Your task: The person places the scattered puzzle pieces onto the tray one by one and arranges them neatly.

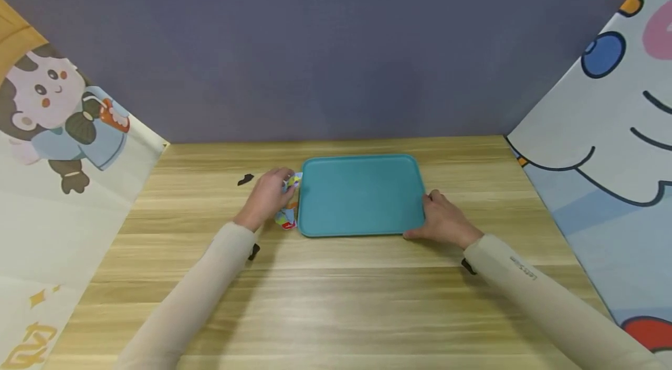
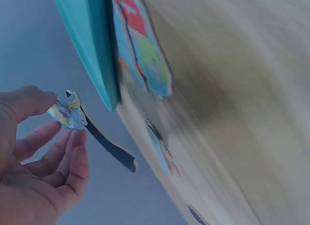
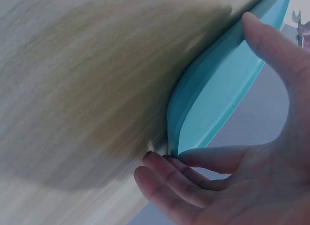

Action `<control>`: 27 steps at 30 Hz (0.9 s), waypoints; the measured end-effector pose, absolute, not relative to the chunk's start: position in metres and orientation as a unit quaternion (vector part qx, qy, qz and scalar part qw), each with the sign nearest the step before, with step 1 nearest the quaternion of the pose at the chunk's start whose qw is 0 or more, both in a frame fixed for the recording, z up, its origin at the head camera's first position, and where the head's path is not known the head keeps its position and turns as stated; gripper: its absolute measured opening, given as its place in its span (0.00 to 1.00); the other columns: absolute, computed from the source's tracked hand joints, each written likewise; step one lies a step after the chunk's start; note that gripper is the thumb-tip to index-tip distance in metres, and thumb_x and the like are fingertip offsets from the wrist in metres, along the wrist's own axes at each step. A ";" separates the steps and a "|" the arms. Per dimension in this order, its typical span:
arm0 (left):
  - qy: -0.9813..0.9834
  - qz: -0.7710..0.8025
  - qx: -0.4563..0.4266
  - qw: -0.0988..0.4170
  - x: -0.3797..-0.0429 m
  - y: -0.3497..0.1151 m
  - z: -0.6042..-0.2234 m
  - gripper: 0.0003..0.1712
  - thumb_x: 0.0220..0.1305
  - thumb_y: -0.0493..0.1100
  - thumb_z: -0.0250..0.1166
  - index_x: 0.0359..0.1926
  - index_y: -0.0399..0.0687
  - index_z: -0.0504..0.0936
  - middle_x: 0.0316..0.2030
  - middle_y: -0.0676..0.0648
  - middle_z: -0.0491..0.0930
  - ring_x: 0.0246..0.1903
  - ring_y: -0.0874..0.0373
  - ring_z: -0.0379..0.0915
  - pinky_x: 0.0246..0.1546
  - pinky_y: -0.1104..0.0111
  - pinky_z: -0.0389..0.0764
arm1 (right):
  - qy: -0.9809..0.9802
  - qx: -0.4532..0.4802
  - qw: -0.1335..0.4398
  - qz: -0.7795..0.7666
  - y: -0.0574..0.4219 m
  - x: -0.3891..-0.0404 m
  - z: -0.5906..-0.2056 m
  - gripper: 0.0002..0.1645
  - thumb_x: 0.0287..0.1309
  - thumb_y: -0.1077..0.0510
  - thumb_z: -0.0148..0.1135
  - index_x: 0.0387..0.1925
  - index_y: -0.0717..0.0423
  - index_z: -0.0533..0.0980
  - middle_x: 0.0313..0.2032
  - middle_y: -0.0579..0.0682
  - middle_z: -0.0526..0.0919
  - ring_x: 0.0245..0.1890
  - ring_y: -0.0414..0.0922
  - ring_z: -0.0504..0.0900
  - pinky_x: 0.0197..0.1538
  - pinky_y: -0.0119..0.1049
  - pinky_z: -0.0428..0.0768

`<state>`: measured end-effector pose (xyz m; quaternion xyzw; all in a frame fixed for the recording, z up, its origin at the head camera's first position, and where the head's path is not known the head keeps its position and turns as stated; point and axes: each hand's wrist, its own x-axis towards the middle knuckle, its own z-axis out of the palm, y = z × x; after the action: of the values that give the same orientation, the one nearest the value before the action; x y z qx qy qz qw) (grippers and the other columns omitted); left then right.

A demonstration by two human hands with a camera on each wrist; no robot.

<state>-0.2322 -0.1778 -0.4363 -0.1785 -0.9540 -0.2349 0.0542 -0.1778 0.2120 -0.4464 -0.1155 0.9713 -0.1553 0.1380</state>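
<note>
The left fingers [image 2: 77,167] pinch a piece [image 2: 72,114], probably light and stiff, best held by its edges, while the right fingers [image 3: 210,159] grasp the tray [image 1: 362,195].

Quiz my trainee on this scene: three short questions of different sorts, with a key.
1. True or false: the right hand touches the tray.

2. What does the left hand hold?
A) a spoon
B) a puzzle piece
C) a cup

3. Fill in: in the head view, other puzzle pieces lie by the tray's ____ edge.

Key: 1. True. 2. B. 3. left.
</note>
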 end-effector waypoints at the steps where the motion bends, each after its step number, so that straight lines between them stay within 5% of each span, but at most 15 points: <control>1: -0.953 -0.239 -0.179 0.052 -0.233 -0.176 -0.436 0.18 0.60 0.38 0.65 0.50 0.35 0.76 0.42 0.39 0.78 0.38 0.48 0.76 0.37 0.61 0.78 | 0.971 -0.115 0.138 -0.156 0.212 -0.178 -0.447 0.70 0.38 0.32 0.72 0.63 0.81 0.54 0.53 0.70 0.64 0.53 0.62 0.67 0.53 0.54 0.70; 12: -0.951 -0.231 -0.192 0.067 -0.250 -0.157 -0.437 0.14 0.58 0.38 0.67 0.44 0.34 0.81 0.39 0.40 0.81 0.36 0.50 0.78 0.36 0.63 0.79 | 0.972 -0.136 0.123 -0.146 0.211 -0.178 -0.449 0.68 0.40 0.32 0.71 0.62 0.82 0.55 0.52 0.70 0.64 0.51 0.60 0.67 0.52 0.53 0.71; 22: -0.964 -0.203 -0.173 -0.008 -0.270 -0.132 -0.440 0.16 0.62 0.43 0.65 0.47 0.37 0.82 0.41 0.42 0.82 0.26 0.57 0.76 0.28 0.65 0.77 | 0.972 -0.136 0.124 -0.144 0.212 -0.178 -0.449 0.68 0.40 0.32 0.71 0.62 0.82 0.54 0.52 0.70 0.64 0.51 0.60 0.67 0.52 0.53 0.70; 27: -0.969 -0.180 -0.170 -0.025 -0.279 -0.121 -0.446 0.16 0.61 0.44 0.65 0.46 0.38 0.83 0.44 0.43 0.82 0.39 0.51 0.78 0.39 0.61 0.77 | 0.973 -0.138 0.119 -0.141 0.212 -0.177 -0.447 0.68 0.39 0.33 0.72 0.61 0.83 0.56 0.50 0.70 0.65 0.48 0.58 0.68 0.51 0.52 0.71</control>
<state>-0.2792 -0.1206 -0.4461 -0.1700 -0.9686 -0.1796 -0.0250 -0.1773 0.2118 -0.4473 -0.1376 0.9731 -0.1414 0.1192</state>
